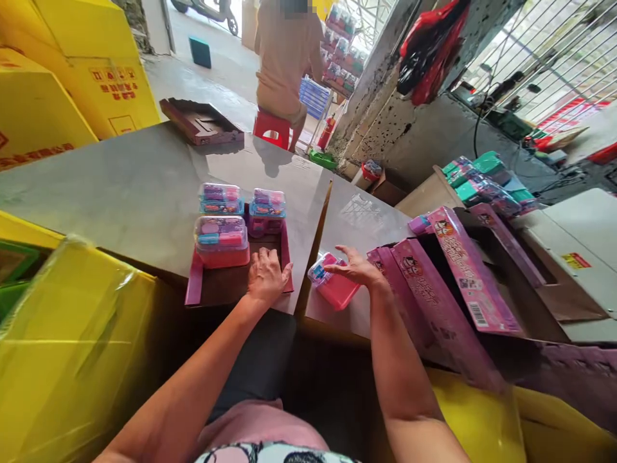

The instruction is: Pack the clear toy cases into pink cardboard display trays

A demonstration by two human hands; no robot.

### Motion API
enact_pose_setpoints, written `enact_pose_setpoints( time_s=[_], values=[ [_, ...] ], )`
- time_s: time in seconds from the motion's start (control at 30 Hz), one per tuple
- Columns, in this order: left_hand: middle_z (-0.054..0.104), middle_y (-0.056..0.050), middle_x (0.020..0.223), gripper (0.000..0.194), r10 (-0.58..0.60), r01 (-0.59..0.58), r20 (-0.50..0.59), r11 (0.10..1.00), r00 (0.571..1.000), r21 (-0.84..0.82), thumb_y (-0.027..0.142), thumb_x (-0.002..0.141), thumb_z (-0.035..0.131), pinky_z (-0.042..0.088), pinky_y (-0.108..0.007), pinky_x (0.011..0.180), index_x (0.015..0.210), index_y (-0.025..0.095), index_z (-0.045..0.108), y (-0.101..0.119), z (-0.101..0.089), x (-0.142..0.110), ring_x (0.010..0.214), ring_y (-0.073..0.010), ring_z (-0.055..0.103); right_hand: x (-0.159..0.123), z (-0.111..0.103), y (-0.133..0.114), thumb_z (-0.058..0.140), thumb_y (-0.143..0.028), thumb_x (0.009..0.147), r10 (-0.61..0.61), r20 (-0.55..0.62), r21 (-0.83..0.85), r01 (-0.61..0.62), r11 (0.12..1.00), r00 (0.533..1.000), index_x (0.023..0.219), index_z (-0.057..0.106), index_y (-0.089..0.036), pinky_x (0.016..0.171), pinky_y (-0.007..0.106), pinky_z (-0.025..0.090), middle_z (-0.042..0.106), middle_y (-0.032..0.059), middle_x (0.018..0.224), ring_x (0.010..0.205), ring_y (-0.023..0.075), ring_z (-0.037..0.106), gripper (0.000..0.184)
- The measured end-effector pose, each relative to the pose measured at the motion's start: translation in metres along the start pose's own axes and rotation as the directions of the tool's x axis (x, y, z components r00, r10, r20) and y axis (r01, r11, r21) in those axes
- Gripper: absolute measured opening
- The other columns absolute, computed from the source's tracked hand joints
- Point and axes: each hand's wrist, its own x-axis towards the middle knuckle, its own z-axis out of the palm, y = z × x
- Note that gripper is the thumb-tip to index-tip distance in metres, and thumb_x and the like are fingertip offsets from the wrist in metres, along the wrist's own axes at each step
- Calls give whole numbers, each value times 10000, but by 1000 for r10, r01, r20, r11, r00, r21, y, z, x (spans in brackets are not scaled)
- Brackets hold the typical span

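Observation:
My left hand [268, 278] rests inside a low pink-edged cardboard display tray [193, 283], its fingers over the bare brown bottom and thumb apart. Clear-lidded plastic boxes with pink, purple and blue contents stand in the tray's left and back parts; the front one [222, 241] has a red-pink base. On the right, my right hand [360, 269] has its thumb and fingers spread above a pink box with a clear lid [337, 289]. That box lies tilted on the table by the gap. Whether the fingertips touch its lid I cannot tell.
Pink printed trays [470, 270] are piled at the right. Another tray [205, 122] lies at the table's [144, 186] far edge. Yellow cartons [72, 347] flank the left side. A person [284, 64] sits on a red stool [272, 128] beyond. A gap splits the tabletops.

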Motion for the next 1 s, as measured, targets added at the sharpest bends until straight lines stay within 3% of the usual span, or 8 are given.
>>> enact_pose_setpoints(
  time_s=[0.17,0.3,0.4,0.63,0.73,0.83,0.93,1.0],
  values=[
    [523,-230,1345,589,138,-128,36,970,990,-208,427,915,561,376,-518,1132,1385,83,468,37,47,-16,1309,-378,474,-7,9,16,712,-693,754,148,111,213,-169,962,983,1249,613,-207,818,327,520,707,82,1083,935,230,670,700],
    [426,-305,1448,973,-32,128,258,922,966,-365,518,830,680,371,-509,1147,1520,0,230,58,88,-39,1397,-390,415,-30,16,28,690,-713,758,191,-77,231,-169,958,979,1244,610,-187,823,329,513,717,88,1062,930,238,675,721],
    [496,-238,1416,1025,-3,169,329,862,944,-477,446,765,750,397,-495,1132,1557,86,209,68,102,-44,1367,-354,461,-54,23,46,715,-659,763,132,-131,426,-64,903,983,1312,561,-210,873,354,531,713,89,1130,994,248,677,726],
    [573,-131,1341,1043,319,-213,63,755,946,-620,419,703,791,478,-451,1053,1576,217,258,53,47,-18,1175,-284,572,-56,20,51,868,-420,661,-224,-1,761,146,632,975,1051,701,-199,1009,435,527,708,93,1184,1095,283,663,478],
    [533,-136,1412,691,120,-109,-23,787,993,-607,403,962,471,511,-415,1012,1582,227,222,18,25,7,1143,-227,603,-20,30,27,897,-305,605,-248,-154,784,271,559,956,991,701,-192,991,411,545,706,89,1191,1108,273,658,448],
    [545,-178,1394,549,-141,143,27,956,990,-255,169,982,240,438,-490,1094,1518,158,358,-11,25,21,1259,-258,551,22,56,0,883,-254,572,-154,-334,851,368,375,930,1201,615,-212,999,412,548,665,100,1287,1136,255,653,685],
    [577,-174,1362,444,-135,142,127,989,983,-48,218,914,464,387,-547,1119,1340,136,558,-15,38,14,1319,-335,479,53,87,-25,828,-270,609,-82,-400,892,408,192,913,1322,513,-244,1020,430,541,614,97,1362,1145,235,654,779],
    [553,-167,1393,503,-77,70,201,997,976,41,334,835,620,420,-546,1077,1297,136,585,-9,46,6,1326,-378,441,64,102,-37,813,-260,629,-115,-372,905,388,177,921,1328,506,-250,1038,435,529,630,83,1331,1136,223,658,764]
  ],
)
